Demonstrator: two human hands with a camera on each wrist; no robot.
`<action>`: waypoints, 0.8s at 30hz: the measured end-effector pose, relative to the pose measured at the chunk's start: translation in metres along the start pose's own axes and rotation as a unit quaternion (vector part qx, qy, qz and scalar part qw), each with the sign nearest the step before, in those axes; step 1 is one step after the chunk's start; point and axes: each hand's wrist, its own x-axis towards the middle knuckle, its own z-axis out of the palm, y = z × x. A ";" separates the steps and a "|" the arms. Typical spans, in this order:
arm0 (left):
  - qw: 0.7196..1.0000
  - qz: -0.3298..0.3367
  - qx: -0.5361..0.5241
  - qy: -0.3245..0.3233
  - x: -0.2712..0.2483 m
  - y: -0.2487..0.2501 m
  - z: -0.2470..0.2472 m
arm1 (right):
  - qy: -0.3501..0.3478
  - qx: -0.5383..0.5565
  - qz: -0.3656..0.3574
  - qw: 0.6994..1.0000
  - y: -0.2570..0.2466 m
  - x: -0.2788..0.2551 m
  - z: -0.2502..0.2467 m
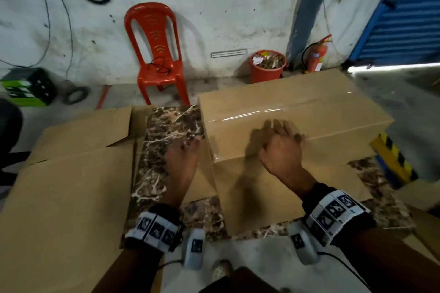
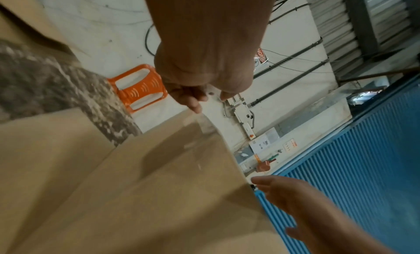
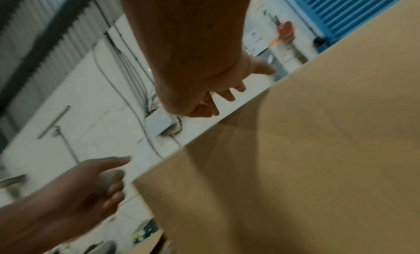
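Note:
A sealed cardboard box (image 1: 297, 112) with clear tape along its top seam stands on a brown marble-patterned table (image 1: 166, 131). My left hand (image 1: 184, 157) is beside the box's left wall, near its front corner, fingers loosely curled and holding nothing. The left wrist view shows the left hand (image 2: 200, 89) just off the taped box (image 2: 136, 186) edge. My right hand (image 1: 281, 143) hovers over the box top with fingers spread, blurred by motion. In the right wrist view the right hand (image 3: 216, 96) is above the box (image 3: 318, 150) edge, apart from it.
An open cardboard box (image 1: 71, 173) with raised flaps fills the left side of the table. Behind it are a red plastic chair (image 1: 157, 54), a red bucket (image 1: 267, 65) of scraps, a fire extinguisher (image 1: 315, 54) and a blue shutter (image 1: 404, 7). A yellow-black striped post (image 1: 392, 157) stands at right.

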 end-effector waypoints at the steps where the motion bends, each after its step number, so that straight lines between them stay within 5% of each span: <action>1: 0.999 0.046 0.015 -0.002 0.017 -0.004 -0.005 | 0.007 -0.008 -0.004 1.000 -0.014 -0.004 0.005; 8: 0.977 0.064 0.076 -0.188 0.119 0.028 0.008 | -0.015 -0.007 -0.054 0.998 -0.045 -0.015 0.038; 14: 0.957 -0.066 -0.054 -0.278 0.160 0.032 0.038 | -0.011 0.031 -0.085 0.996 -0.026 -0.017 0.052; 24: 0.978 0.076 -0.047 -0.189 0.130 -0.010 0.014 | -0.055 0.039 -0.086 0.994 0.041 0.014 0.030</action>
